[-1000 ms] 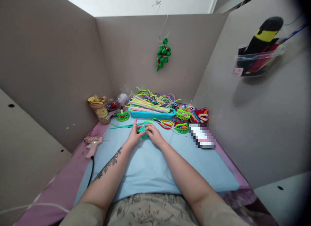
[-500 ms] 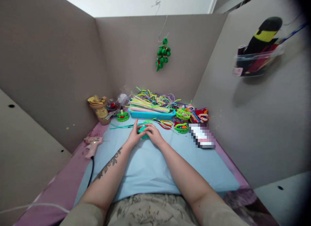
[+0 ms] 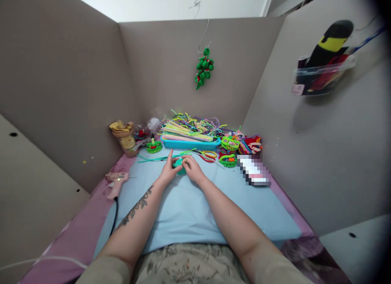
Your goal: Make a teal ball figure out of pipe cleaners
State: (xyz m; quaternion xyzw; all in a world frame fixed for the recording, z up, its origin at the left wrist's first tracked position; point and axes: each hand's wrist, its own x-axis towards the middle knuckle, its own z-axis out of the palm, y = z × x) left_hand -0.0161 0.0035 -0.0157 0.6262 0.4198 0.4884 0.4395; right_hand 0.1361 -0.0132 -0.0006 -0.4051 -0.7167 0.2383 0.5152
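Observation:
A small teal pipe-cleaner piece [image 3: 178, 163] is between my hands, low over the blue cloth [image 3: 186, 210]. My left hand [image 3: 168, 170] holds it from the left, index finger pointing up and away. From the other side my right hand [image 3: 192, 169] pinches at the piece, its fingers curled and partly covering it. Loose teal pipe cleaners [image 3: 149, 158] lie just beyond my left hand. Past my right hand rest red-and-yellow-handled scissors or pliers [image 3: 208, 155]; which of these I cannot tell.
A blue tray [image 3: 192, 144] heaped with pipe cleaners stands at the back. Green pipe-cleaner faces [image 3: 227, 159] and a blurred-out phone [image 3: 253, 170] are right. A pink glue gun [image 3: 118, 185] with a black cord and a brown cup [image 3: 126, 139] are left. Grey panels enclose three sides.
My right hand's fingers have curled in tighter at the teal piece. The left hand stays in place around it.

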